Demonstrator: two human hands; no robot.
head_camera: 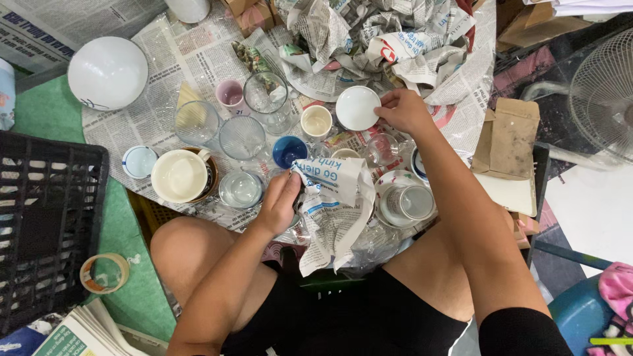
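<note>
Upper centre of the frame: right hand (403, 111) pinched the rim of a small white bowl (357, 107), thumb and fingertips closed on its right edge, bowl tilted so its plain white inside faced the camera. Bowl looked clean, no chips visible.

Lower centre: left hand (279, 201) was curled loosely, fingers folded onto a crumpled newspaper sheet (333, 211) that hung over the person's lap. Could not tell whether anything was wrapped inside the sheet.

Layout: the surface was a spread of newspaper (165, 72) crowded with crockery. Blue cup (288, 151) just above the left hand, cream cup (316, 121) just left of the bowl, clear glasses (242, 137) further left, big white mug (179, 175) at centre left, pink cup (230, 93) above them. Patterned plate (399, 198) carrying a glass sat right of the sheet, under the right forearm.

Edges: black crate (46, 217) at far left, tape roll (104, 273) on the green mat below it, wad of crumpled paper (382, 39) across the top, cardboard (508, 138) and a fan (603, 92) at right. Little free room; items nearly touching around both hands.
</note>
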